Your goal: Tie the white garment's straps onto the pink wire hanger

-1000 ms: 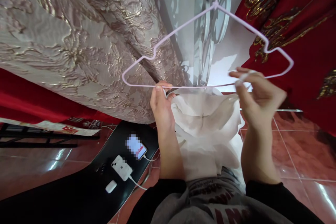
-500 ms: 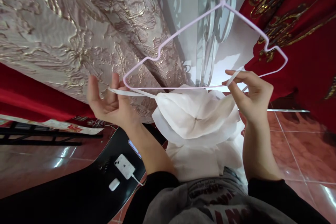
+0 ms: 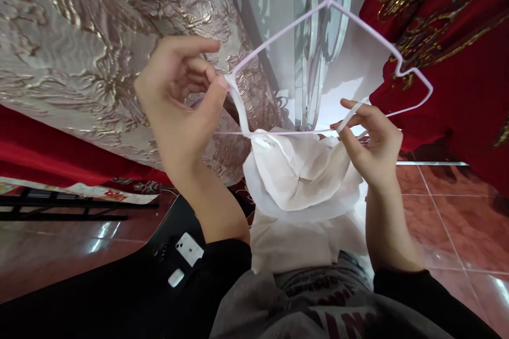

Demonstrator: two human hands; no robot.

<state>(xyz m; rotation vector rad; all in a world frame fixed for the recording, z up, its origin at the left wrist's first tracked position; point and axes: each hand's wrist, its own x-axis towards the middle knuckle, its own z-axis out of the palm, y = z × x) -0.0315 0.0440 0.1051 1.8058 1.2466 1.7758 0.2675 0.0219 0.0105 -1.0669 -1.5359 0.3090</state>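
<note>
1. Through the head camera I see the pale pink hanger (image 3: pixel 328 1), upright in front of the person; its hook reaches the top edge of my view.
2. The left hand (image 3: pixel 175 92) is pinching the left strap (image 3: pixel 240 108) between thumb and fingers, just beside the hanger's left notch; the index finger is stretched away.
3. The right hand (image 3: pixel 371 140) pinches the right strap (image 3: pixel 350 115) with thumb and fingers, near the lower bar.
4. Both straps belong to the white garment (image 3: pixel 298 190), which hangs below this bar, close to the person's body.
5. At the left I notice a black seat (image 3: pixel 99 296), where a white phone (image 3: pixel 190 249) and a small white case (image 3: pixel 175 277) lie near each other.
6. At the right there is red cloth (image 3: pixel 457 74) with gold decoration.
</note>
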